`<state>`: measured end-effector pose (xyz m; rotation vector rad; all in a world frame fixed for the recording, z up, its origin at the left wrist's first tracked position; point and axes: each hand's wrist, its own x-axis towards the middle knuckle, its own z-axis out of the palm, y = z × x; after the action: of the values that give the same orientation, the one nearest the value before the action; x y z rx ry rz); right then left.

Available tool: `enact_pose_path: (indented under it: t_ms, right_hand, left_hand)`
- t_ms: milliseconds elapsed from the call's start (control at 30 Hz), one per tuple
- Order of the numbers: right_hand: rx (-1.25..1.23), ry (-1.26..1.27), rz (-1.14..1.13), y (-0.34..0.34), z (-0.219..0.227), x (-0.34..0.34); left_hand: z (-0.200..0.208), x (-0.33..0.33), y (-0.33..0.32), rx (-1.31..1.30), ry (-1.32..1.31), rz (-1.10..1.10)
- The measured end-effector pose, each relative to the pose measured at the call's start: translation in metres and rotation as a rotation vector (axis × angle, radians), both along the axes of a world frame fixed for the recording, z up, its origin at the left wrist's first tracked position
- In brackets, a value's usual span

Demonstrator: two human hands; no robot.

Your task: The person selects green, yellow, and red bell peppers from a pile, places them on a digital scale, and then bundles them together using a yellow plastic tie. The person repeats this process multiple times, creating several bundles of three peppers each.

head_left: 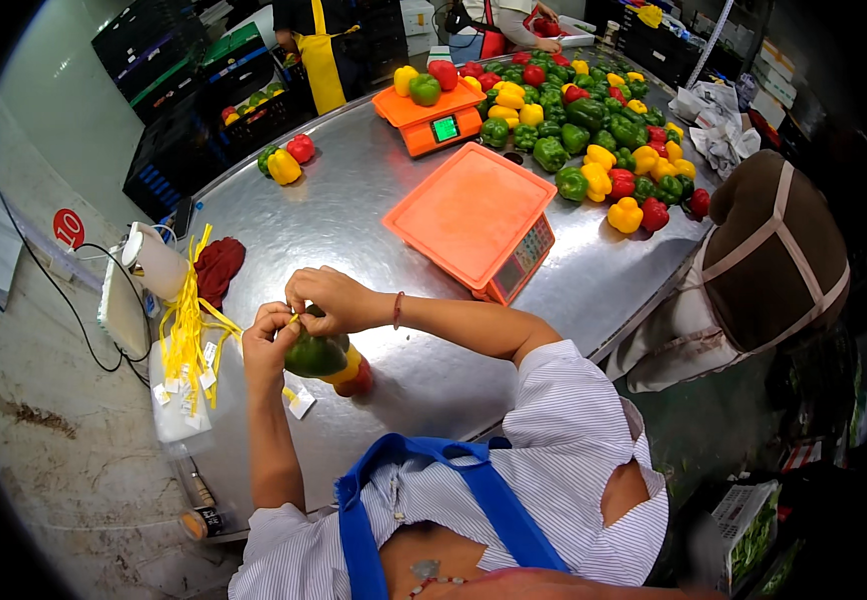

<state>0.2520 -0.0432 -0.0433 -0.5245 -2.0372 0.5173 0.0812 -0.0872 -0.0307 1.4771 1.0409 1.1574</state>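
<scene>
On the metal table close in front of me, a green bell pepper (316,355), a yellow bell pepper (346,369) and a red bell pepper (360,381) sit tightly together as a bundle. My left hand (266,337) and my right hand (336,298) meet above the green one, fingers pinched on a thin yellow strip (296,318). A white tag (301,402) on a yellow strip end hangs below the bundle. Any bag or wrap around the peppers is hard to make out. To the left lies a bunch of yellow strips (186,335) with white tags.
An orange scale (474,212) stands mid-table; another orange scale (429,118) holds peppers. A large pile of mixed peppers (594,130) covers the far right. Three peppers (284,165) lie far left, a dark red cloth (221,271) nearer. A person (779,250) is close on the right.
</scene>
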Motion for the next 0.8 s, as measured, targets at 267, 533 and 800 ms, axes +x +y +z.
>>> enact_pose_path:
  t_ms: [267,533,800]
  right_hand:
    - [0.139,0.072,-0.049,0.006,0.003,0.005]
    - [0.131,-0.189,-0.307,-0.005,0.01,0.009]
    - [-0.185,-0.24,-0.235,-0.01,0.018,0.013]
  left_hand:
    - [0.002,-0.004,0.008,-0.041,0.001,-0.055]
    - [-0.017,0.014,0.01,0.172,0.043,0.143]
    - [-0.017,0.031,-0.002,0.418,0.167,0.294]
